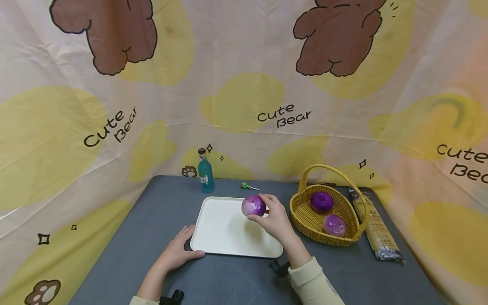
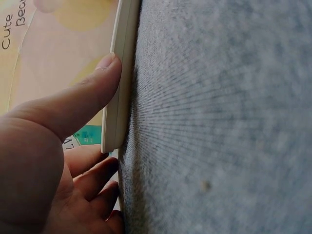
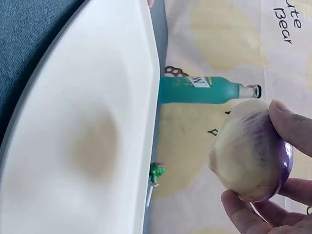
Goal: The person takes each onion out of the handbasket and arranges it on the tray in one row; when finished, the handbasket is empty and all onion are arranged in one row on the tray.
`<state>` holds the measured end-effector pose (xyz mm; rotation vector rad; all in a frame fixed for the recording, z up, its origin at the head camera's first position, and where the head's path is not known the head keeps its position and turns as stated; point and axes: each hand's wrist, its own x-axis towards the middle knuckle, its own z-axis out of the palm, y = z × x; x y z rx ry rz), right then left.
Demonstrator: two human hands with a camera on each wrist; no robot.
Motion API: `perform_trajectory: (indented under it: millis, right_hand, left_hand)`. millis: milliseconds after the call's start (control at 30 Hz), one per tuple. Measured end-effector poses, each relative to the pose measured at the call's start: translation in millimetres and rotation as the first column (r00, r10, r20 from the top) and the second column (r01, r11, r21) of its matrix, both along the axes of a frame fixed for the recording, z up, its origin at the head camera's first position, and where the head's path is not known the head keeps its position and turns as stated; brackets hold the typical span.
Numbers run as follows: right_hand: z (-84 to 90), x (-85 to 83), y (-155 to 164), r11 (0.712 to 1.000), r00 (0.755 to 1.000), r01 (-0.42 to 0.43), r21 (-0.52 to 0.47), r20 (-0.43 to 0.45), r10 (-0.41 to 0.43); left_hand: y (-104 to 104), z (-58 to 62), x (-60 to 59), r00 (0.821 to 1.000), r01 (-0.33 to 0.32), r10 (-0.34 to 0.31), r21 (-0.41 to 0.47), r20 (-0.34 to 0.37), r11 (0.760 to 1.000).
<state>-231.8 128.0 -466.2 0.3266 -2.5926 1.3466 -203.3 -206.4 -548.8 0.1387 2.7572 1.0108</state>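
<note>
My right hand point(image 1: 271, 217) grips a purple onion point(image 1: 253, 206) above the far right part of a white tray point(image 1: 225, 237). The right wrist view shows that onion point(image 3: 251, 158) from its pale underside, with fingertips point(image 3: 292, 124) curled around it over the tray point(image 3: 87, 136). My left hand point(image 1: 179, 250) lies flat on the grey table at the tray's near left corner. In the left wrist view its thumb point(image 2: 92, 92) presses against the tray's edge point(image 2: 119, 83), the other fingers lying loosely below it.
A yellow wicker basket point(image 1: 305, 222) right of the tray holds two more purple onions point(image 1: 322, 201) point(image 1: 334, 225). A packet of noodles point(image 1: 375, 231) lies right of the basket. A teal bottle point(image 1: 205, 173) and a green lollipop point(image 1: 247, 186) stand at the table's back edge.
</note>
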Motion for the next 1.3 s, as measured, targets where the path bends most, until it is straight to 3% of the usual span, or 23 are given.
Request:
perform_trajectory:
  millis: [333, 633, 1300]
  right_hand:
    - [-7.3, -4.1, -16.0, 0.999, 0.999, -0.044, 0.012, -0.009, 0.045]
    - [-12.1, -10.7, -28.7, 0.998, 0.999, -0.054, 0.045, -0.005, 0.054]
    - [-22.7, -22.1, -58.3, 0.995, 0.994, -0.089, 0.047, 0.062, 0.086]
  left_hand:
    - [-1.0, -2.8, 0.0, 1.000, -0.007, 0.007, -0.002, -0.005, 1.000]
    - [2.9, 3.4, 2.0, 1.000, -0.011, 0.011, -0.003, -0.017, 1.000]
    - [2.3, 1.5, 2.4, 1.000, -0.012, 0.012, -0.001, -0.018, 1.000]
